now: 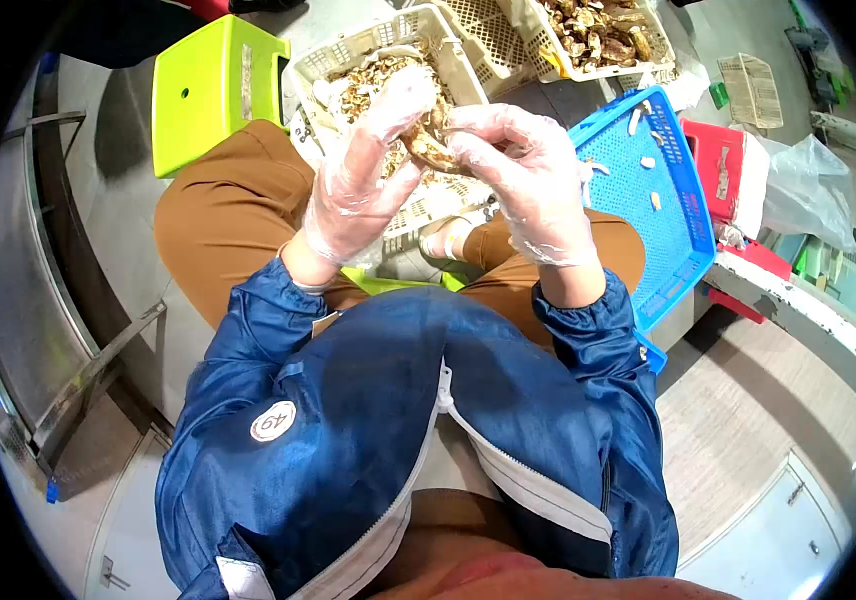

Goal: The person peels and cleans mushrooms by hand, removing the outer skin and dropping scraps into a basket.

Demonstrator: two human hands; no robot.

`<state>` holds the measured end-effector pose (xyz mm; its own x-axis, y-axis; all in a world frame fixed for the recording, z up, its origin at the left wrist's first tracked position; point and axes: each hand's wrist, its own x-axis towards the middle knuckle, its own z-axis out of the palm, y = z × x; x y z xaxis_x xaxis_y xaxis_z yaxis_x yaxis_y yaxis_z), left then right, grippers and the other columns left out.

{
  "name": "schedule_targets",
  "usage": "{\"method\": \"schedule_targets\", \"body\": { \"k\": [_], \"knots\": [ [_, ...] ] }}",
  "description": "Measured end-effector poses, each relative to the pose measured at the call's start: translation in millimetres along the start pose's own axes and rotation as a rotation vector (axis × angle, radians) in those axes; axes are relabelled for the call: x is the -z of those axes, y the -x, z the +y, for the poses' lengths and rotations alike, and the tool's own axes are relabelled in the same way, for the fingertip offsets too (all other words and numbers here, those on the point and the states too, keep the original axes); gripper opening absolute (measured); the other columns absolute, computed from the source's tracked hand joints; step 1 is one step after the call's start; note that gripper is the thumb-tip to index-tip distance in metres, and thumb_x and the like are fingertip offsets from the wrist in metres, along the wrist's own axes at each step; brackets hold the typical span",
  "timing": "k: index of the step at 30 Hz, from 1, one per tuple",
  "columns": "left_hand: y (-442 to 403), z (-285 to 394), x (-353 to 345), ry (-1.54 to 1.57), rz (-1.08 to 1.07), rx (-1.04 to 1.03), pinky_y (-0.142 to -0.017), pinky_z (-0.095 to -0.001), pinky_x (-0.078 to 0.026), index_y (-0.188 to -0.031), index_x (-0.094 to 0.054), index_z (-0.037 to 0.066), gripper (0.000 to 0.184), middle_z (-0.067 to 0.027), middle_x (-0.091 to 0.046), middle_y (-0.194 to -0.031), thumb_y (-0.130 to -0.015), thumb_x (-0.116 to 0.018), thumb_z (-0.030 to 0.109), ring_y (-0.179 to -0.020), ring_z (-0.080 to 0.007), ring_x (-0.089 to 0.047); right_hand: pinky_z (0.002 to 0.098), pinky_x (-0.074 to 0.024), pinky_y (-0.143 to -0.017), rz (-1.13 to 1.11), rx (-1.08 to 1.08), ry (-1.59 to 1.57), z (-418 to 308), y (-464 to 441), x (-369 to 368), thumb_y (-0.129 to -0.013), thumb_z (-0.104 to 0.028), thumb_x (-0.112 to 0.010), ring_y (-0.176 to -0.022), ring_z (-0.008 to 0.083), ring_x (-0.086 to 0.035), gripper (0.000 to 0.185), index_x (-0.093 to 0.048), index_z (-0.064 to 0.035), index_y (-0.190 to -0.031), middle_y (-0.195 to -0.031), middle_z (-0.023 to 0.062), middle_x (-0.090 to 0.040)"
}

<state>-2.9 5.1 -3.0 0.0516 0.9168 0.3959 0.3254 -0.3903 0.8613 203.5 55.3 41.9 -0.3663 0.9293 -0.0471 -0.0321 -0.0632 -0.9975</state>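
Observation:
Both my hands wear clear plastic gloves and meet in front of me over a white crate (310, 62). A brown, rough-skinned mushroom (432, 152) is held between them. My left hand (360, 185) has its fingers closed on the mushroom's upper end. On the other side, my right hand (528, 175) pinches the mushroom's lower end with thumb and fingers. Beneath the hands, brown and pale scraps (373, 75) fill part of the crate. Any small tool inside the right hand's grip is hidden.
A blue plastic tray (683, 215) with a few pale pieces leans at my right. Another white crate (608, 72) of brown mushrooms stands beyond. A green stool (213, 95) is at the left, near a metal frame (98, 360). A red box (723, 170) stands right of the tray.

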Motion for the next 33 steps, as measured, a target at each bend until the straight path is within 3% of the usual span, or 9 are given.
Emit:
{"method": "schedule_targets", "body": {
  "k": [1,5,8,11,15,23,27,31,33],
  "knots": [
    [-2.0,-0.7,-5.6,0.043,0.039,-0.032,-0.113,-0.0411,-0.051,-0.137,-0.063,0.003,0.056,-0.0225,-0.060,-0.151,-0.084,-0.076,-0.009,-0.140,-0.0374,-0.060,0.0266,-0.0563,-0.075,0.022,0.004,0.010,0.5,1.6,-0.6,-0.094,-0.006,-0.078,-0.086,0.0104,-0.069,0.012,-0.077,0.0016,-0.102,-0.098,0.0076,-0.078],
    [0.7,-3.6,-12.6,0.244,0.048,0.001,-0.114,-0.0407,-0.050,-0.129,-0.065,0.001,0.046,-0.0236,-0.055,-0.155,-0.086,-0.072,-0.011,-0.146,-0.0366,-0.053,0.0260,-0.0555,-0.075,0.042,-0.017,0.026,-1.3,3.0,2.5,-0.094,-0.006,-0.077,-0.084,0.0092,-0.068,0.013,-0.077,0.0028,-0.104,-0.093,0.0068,-0.077],
    [0.6,-8.7,-6.8,0.139,-0.020,-0.084,-0.116,-0.0403,-0.049,-0.131,-0.064,0.002,0.047,-0.0235,-0.051,-0.158,-0.087,-0.071,-0.011,-0.149,-0.0345,-0.051,0.0255,-0.0541,-0.075,0.055,-0.093,-0.061,-7.4,3.5,1.3,-0.094,-0.006,-0.077,-0.082,0.0088,-0.067,0.012,-0.077,0.0025,-0.103,-0.090,0.0052,-0.077],
    [4.9,-11.7,-13.6,0.466,-0.008,0.015,-0.119,-0.0421,-0.046,-0.133,-0.061,0.003,0.048,-0.0230,-0.045,-0.163,-0.088,-0.072,-0.009,-0.150,-0.0339,-0.048,0.0269,-0.0534,-0.077,0.024,-0.143,-0.159,-2.8,0.7,10.6,-0.094,-0.007,-0.077,-0.084,0.0099,-0.068,0.011,-0.077,0.0014,-0.101,-0.092,0.0049,-0.077],
    [4.8,-17.0,-12.0,0.651,-0.045,0.021,-0.121,-0.0436,-0.043,-0.131,-0.060,0.005,0.047,-0.0225,-0.042,-0.163,-0.088,-0.073,-0.009,-0.152,-0.0327,-0.044,0.0318,-0.0556,-0.087,-0.020,-0.254,-0.276,-10.5,-3.2,20.3,-0.093,-0.012,-0.079,-0.091,0.0155,-0.071,0.014,-0.076,-0.0005,-0.099,-0.094,0.0076,-0.077],
    [0.8,-13.6,-15.4,0.846,0.002,0.053,-0.113,-0.0415,-0.051,-0.127,-0.063,0.007,0.042,-0.0219,-0.043,-0.161,-0.090,-0.078,-0.007,-0.142,-0.0276,-0.054,0.0372,-0.0584,-0.087,-0.012,-0.242,-0.571,2.0,-7.3,27.5,-0.094,-0.009,-0.078,-0.091,0.0197,-0.073,0.012,-0.074,-0.0006,-0.102,-0.099,0.0101,-0.076],
    [-1.6,-15.5,-16.2,0.881,0.048,0.080,-0.110,-0.0389,-0.053,-0.124,-0.065,0.008,0.040,-0.0206,-0.045,-0.161,-0.089,-0.080,-0.004,-0.139,-0.0259,-0.057,0.0352,-0.0574,-0.087,0.066,-0.155,-0.470,2.1,-8.7,26.6,-0.093,-0.010,-0.079,-0.089,0.0191,-0.073,0.013,-0.074,0.0000,-0.100,-0.097,0.0100,-0.076],
    [-5.2,2.9,-11.7,0.954,0.105,0.342,-0.112,-0.0390,-0.051,-0.127,-0.064,0.008,0.046,-0.0172,-0.051,-0.156,-0.086,-0.076,-0.010,-0.134,-0.0251,-0.059,0.0330,-0.0566,-0.088,0.124,-0.152,-0.295,4.7,-15.3,30.0,-0.092,-0.012,-0.080,-0.089,0.0166,-0.072,0.018,-0.074,0.0012,-0.104,-0.097,0.0092,-0.076],
    [1.8,1.8,-19.5,1.232,0.191,0.474,-0.113,-0.0417,-0.051,-0.133,-0.061,0.005,0.042,-0.0159,-0.057,-0.147,-0.093,-0.070,-0.002,-0.134,-0.0278,-0.060,0.0303,-0.0562,-0.087,0.111,-0.097,-0.297,2.9,-10.5,14.9,-0.095,-0.010,-0.078,-0.090,0.0141,-0.071,0.017,-0.075,0.0014,-0.107,-0.097,0.0083,-0.077]
  ]
}}
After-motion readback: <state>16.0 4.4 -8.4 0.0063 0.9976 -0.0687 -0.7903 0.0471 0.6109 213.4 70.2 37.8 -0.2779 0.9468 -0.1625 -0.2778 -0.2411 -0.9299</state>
